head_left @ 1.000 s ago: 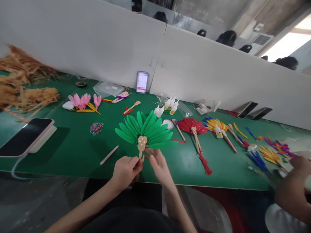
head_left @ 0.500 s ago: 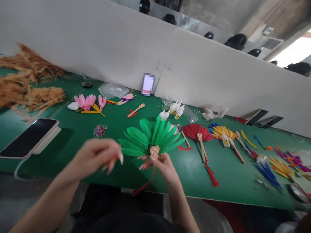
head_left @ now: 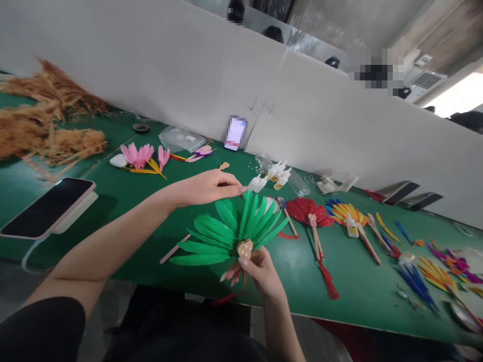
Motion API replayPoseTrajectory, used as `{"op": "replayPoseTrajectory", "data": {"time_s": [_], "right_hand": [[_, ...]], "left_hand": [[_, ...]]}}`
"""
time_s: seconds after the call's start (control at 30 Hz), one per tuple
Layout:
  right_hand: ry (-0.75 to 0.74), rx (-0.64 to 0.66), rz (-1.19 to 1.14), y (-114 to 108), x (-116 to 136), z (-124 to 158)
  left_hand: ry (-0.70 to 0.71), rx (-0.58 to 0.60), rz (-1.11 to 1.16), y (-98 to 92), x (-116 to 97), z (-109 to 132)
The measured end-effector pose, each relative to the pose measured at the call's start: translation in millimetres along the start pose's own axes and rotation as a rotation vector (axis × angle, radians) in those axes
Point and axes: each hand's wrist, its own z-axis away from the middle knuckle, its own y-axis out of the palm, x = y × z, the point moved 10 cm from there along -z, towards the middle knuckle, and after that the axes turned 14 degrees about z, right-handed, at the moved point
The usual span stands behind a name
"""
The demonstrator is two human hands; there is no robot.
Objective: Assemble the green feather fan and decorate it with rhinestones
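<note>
My right hand grips a green feather fan near its base, the thumb at a beaded, pale heart-shaped piece. The fan's feathers spread up and to the left; its thin handle is partly hidden by my fingers. My left hand stretches above the fan with fingers extended, its tips beside the nearest small white glue bottles. Nothing shows in that hand, and I cannot tell whether it touches a bottle. On the table left of the fan lies a thin pale stick.
A red feather fan and a yellow-and-blue one lie to the right. Pink feathers, brown fibre and a large phone are at left. A white partition stands behind the green table.
My left hand has moved up and right from beside the fan to the glue bottles. The pale stick now shows where that hand was. The fan has dropped slightly in my right hand.
</note>
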Motion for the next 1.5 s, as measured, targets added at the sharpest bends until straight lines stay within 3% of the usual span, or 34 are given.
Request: {"op": "replayPoseTrajectory", "data": {"time_s": [0.47, 0.77, 1.23, 1.43, 1.5], "right_hand": [[-0.041, -0.022, 0.018, -1, 5, 6], [-0.069, -0.107, -0.075, -6, 5, 11], [-0.062, -0.138, -0.126, -6, -3, 9], [-0.047, -0.151, -0.125, -8, -4, 9], [-0.044, -0.156, -0.127, -8, -4, 9]], "left_hand": [[-0.010, -0.016, -0.011, -8.2, -1, 9], [0.036, -0.007, -0.004, -6.5, -7, 14], [0.051, 0.002, -0.041, -0.8, -6, 7], [-0.018, -0.056, -0.029, -6.5, -2, 7], [-0.011, -0.123, -0.090, -12.3, -2, 8]]}}
